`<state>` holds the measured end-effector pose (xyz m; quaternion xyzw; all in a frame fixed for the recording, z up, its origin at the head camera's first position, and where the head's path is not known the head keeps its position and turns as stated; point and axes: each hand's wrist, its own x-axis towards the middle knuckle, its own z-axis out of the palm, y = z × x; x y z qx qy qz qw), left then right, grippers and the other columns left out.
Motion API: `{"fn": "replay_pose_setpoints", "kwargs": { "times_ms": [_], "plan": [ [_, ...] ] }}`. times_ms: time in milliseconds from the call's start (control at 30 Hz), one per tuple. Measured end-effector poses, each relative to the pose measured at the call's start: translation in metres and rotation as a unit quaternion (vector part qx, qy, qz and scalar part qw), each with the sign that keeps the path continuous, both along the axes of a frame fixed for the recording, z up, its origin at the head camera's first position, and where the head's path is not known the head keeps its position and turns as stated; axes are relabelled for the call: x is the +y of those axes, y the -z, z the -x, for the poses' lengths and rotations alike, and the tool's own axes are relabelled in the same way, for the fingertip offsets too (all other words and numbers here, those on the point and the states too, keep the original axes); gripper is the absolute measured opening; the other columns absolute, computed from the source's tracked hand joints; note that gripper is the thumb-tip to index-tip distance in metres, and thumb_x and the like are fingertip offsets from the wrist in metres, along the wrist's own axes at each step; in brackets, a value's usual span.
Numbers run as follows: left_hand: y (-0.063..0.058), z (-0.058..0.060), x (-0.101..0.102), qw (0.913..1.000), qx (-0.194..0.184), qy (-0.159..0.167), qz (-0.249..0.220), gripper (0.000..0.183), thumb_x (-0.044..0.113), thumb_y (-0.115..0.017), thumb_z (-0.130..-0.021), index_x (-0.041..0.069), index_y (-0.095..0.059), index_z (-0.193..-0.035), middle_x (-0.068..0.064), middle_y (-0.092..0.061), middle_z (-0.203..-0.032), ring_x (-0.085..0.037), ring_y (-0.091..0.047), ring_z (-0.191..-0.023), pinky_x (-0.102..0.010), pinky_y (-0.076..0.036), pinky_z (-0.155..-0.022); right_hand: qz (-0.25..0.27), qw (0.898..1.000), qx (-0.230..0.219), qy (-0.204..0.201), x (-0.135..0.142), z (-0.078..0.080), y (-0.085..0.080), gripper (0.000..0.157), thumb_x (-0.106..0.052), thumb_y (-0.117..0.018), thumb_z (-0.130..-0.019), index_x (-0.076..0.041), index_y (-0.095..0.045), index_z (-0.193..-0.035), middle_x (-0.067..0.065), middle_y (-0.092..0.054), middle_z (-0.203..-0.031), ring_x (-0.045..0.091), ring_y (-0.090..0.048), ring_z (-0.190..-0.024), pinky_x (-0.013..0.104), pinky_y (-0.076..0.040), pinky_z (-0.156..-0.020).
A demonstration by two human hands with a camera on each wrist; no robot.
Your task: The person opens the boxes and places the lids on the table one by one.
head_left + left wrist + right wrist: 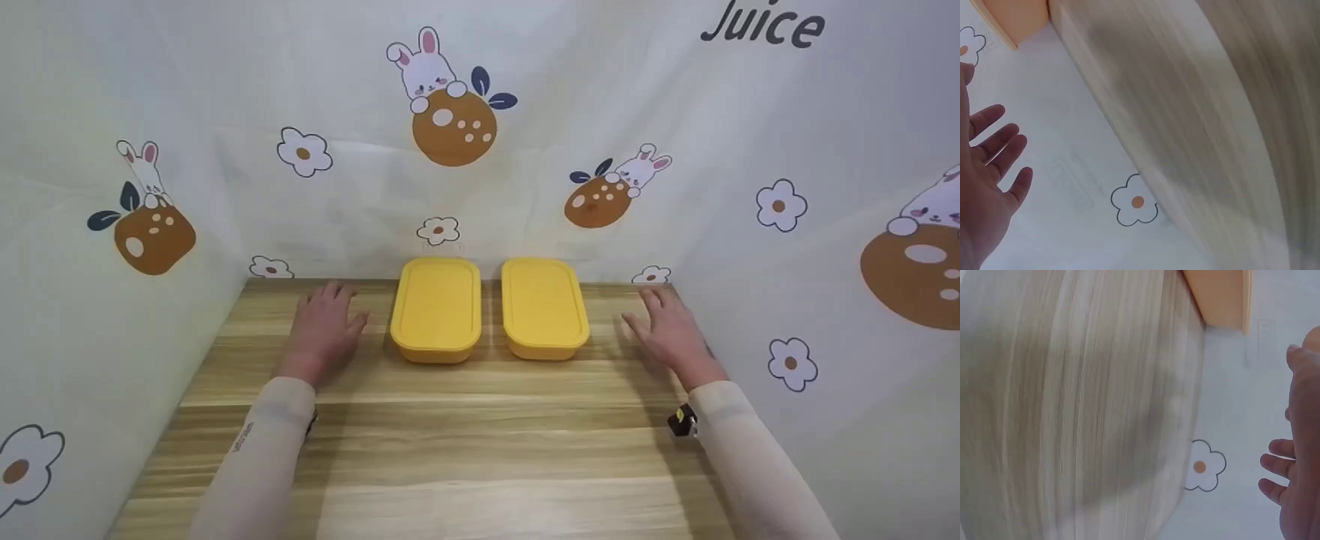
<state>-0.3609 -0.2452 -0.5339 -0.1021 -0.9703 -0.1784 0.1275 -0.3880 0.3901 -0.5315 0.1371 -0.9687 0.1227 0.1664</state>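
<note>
Two yellow lidded food containers stand side by side near the back of the table, a narrow gap between them. My left hand point(324, 330) is held to the left of the left container point(436, 304), apart from it, fingers spread and relaxed. On the other side, my right hand point(667, 330) hovers to the right of the right container point(545, 302), thumb pointing inward, holding nothing. In the left wrist view a container's corner point(1019, 19) shows at the top, beyond the fingers. The right wrist view has a container's side point(1219, 295) at the top too.
A wood-grain table point(487, 450) lies under both forearms. Pale cloth point(345, 210) printed with rabbits, oranges and flowers rises behind the table and along both sides. Dark wrist devices point(682, 420) peek from the sleeves.
</note>
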Motion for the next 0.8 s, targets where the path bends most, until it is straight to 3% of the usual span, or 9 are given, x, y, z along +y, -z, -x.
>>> {"fn": "replay_pose_setpoints", "kwargs": {
  "times_ms": [233, 467, 633, 800],
  "plan": [
    [0.005, -0.001, 0.007, 0.9953, -0.024, 0.005, -0.094, 0.051, 0.042, -0.058, -0.113, 0.001, -0.061, -0.143, -0.020, -0.055, -0.141, -0.045, -0.055, -0.132, -0.066, -0.042, -0.116, 0.003, 0.999, -0.022, 0.026, -0.011, -0.009, 0.002, 0.069, -0.049, -0.056, -0.114, 0.001, -0.050, -0.161, 0.033, -0.051, -0.156, 0.057, -0.047, -0.143, 0.073, -0.036, -0.118],
    [0.004, -0.002, 0.012, 0.9760, -0.083, 0.009, -0.201, 0.037, 0.035, -0.059, -0.113, 0.005, -0.064, -0.134, -0.019, -0.062, -0.134, -0.038, -0.060, -0.124, -0.060, -0.052, -0.108, 0.110, 0.994, -0.008, 0.012, -0.020, -0.016, 0.006, 0.057, -0.036, -0.066, -0.112, 0.005, -0.059, -0.151, 0.030, -0.057, -0.146, 0.052, -0.056, -0.133, 0.069, -0.046, -0.110],
    [0.003, -0.002, 0.014, 0.9668, -0.103, 0.013, -0.234, 0.036, 0.031, -0.059, -0.113, 0.002, -0.066, -0.133, -0.017, -0.068, -0.128, -0.036, -0.064, -0.121, -0.057, -0.053, -0.107, 0.169, 0.986, 0.001, 0.002, -0.030, -0.021, 0.008, 0.051, -0.028, -0.071, -0.110, 0.006, -0.062, -0.146, 0.027, -0.061, -0.135, 0.048, -0.062, -0.119, 0.064, -0.053, -0.098],
    [0.004, -0.001, 0.015, 0.9529, -0.130, 0.012, -0.274, 0.043, 0.033, -0.057, -0.114, -0.001, -0.064, -0.140, -0.018, -0.068, -0.132, -0.035, -0.063, -0.125, -0.055, -0.051, -0.110, 0.196, 0.981, 0.000, -0.008, -0.041, -0.027, 0.006, 0.046, -0.021, -0.072, -0.109, 0.005, -0.063, -0.145, 0.027, -0.062, -0.132, 0.050, -0.062, -0.121, 0.064, -0.053, -0.099]
  ]
}}
